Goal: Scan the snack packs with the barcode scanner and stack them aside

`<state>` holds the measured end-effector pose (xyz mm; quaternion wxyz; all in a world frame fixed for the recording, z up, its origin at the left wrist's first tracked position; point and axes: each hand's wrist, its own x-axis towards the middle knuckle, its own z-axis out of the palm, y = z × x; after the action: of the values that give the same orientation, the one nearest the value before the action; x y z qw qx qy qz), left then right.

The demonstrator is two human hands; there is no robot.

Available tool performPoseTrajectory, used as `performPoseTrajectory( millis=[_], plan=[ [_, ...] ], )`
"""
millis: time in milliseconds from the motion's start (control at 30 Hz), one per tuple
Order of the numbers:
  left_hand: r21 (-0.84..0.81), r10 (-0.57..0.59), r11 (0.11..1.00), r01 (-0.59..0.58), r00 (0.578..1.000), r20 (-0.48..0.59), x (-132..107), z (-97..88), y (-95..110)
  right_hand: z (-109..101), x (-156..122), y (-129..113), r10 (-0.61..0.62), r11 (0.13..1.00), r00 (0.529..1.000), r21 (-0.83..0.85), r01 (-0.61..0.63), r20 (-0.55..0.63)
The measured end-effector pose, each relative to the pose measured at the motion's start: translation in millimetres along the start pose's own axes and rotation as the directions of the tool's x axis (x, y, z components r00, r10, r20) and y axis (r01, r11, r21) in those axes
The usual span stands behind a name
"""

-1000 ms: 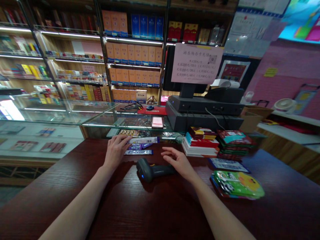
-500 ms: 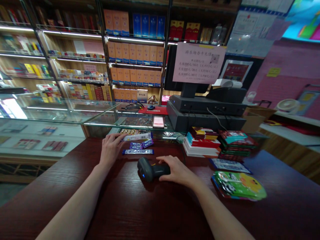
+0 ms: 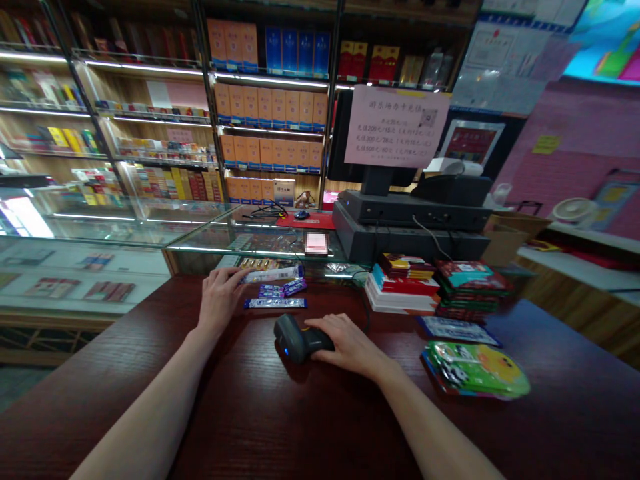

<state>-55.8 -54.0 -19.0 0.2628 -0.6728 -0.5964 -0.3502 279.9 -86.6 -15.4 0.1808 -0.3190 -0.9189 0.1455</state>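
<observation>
Left hand (image 3: pixel 219 301): on the surface (image 3: pixel 125 387), fingers narrow and lightly curled, fingertips (image 3: pixel 241 276) against the near end of a white wrapped packet (image 3: pixel 273 275). Can't tell if it's pinched or just touched. Glass display case (image 3: pixel 125 227) sits ahead of and left of this hand, with printed cards on its lower shelf. Wall shelves of cigarette cartons (image 3: pixel 175 187) stand behind the case, further ahead.

Right of the left hand: two purple snack sticks (image 3: pixel 283 289) lie just below the white packet, and a longer purple-and-white stick (image 3: pixel 275 303) lies nearer the person, all flat on the surface.

Right hand (image 3: pixel 350 345): closed over the handle of a black barcode scanner (image 3: pixel 300 339), fingers draped across it. Scanner lies on its side, head pointing left toward the left hand, blue light showing.

Ahead of the right hand: black POS terminal (image 3: pixel 410 220) with a pink paper sign (image 3: pixel 397 119) taped to its screen. Right of that hand: red-and-white packet stack (image 3: pixel 403 287), dark green packet stack (image 3: pixel 473 290), flat blue-and-white packet (image 3: pixel 457 330), green duck-print packets (image 3: pixel 475 370), all on the surface.
</observation>
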Motion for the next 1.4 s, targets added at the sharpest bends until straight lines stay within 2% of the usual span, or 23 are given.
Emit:
performPoseTrajectory(
  millis=[133,333,467,633,1100,1400],
  plan=[
    [0.001,-0.009,1.000,0.009,1.000,-0.005,-0.1,0.1,-1.2,-6.9,0.5,-0.2,0.021,0.999,1.000,0.050,-0.020,-0.015],
    [0.001,-0.015,1.000,0.015,1.000,0.009,-1.0,-0.2,-2.4,-20.7,-0.9,2.5,0.084,0.982,0.988,0.179,-0.060,-0.130],
    [-0.010,-0.034,0.999,0.034,0.999,0.004,-1.8,0.3,-1.9,-26.1,-2.9,6.7,0.146,0.967,0.976,0.233,-0.107,-0.158],
    [0.009,-0.040,0.999,0.041,0.999,-0.014,-2.2,0.7,-1.4,-28.6,-3.0,6.7,0.171,0.960,0.973,0.249,-0.130,-0.154],
    [0.017,-0.031,0.999,0.032,0.998,-0.050,-3.8,3.3,-3.2,-25.5,-2.4,5.9,0.147,0.969,0.981,0.218,-0.117,-0.130],
    [0.001,-0.049,0.999,0.049,0.999,-0.023,-3.1,2.4,-3.4,-23.2,-1.7,5.9,0.127,0.970,0.986,0.221,-0.101,-0.106]
  ],
)
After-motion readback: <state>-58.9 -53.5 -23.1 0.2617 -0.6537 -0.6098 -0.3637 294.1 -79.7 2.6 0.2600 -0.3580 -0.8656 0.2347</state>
